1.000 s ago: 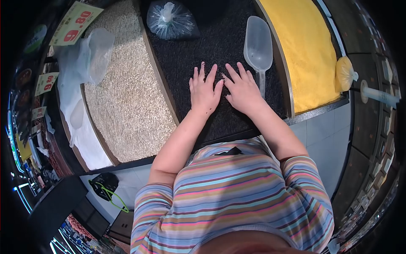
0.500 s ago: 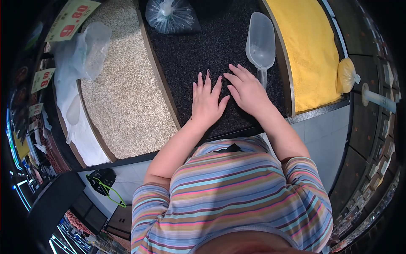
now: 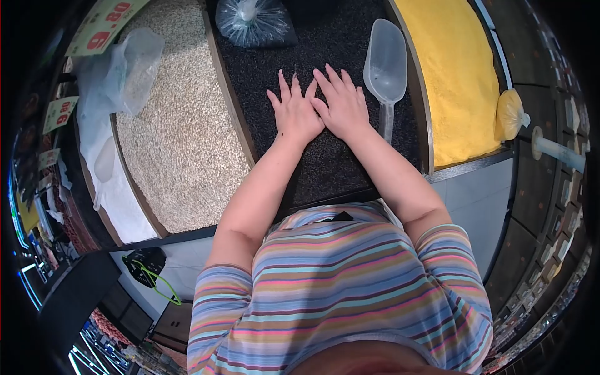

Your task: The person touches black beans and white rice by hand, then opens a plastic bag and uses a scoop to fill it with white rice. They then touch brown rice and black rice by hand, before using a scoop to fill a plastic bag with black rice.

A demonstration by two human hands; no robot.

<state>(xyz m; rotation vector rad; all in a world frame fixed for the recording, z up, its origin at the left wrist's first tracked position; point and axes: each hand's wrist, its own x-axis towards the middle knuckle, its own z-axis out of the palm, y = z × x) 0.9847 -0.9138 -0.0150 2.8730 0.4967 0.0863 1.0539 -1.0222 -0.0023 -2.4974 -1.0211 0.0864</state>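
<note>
My left hand [image 3: 296, 112] lies flat, fingers spread, on the black grains [image 3: 331, 164] in the middle bin. Beside it my right hand [image 3: 343, 105] is also palm down with its fingers stretched out, its thumb side overlapping the left hand. Neither hand holds anything. Just right of my right hand, a clear plastic scoop [image 3: 385, 67] rests on the grains with its handle toward me. Farther back in the same bin sits a tied clear plastic bag [image 3: 255, 24] with dark contents.
Pale oat-like flakes [image 3: 178, 125] fill the bin on the left, and a yellow meal [image 3: 453, 81] the one on the right. Dividers [image 3: 232, 94] separate them. A plastic bag [image 3: 134, 72] and price signs [image 3: 100, 28] are at the left; a small yellow bag [image 3: 512, 112] hangs right.
Both hands have slid forward, away from me, across the black grains. My right hand has moved left, and the two hands now overlap. The scoop stays in place.
</note>
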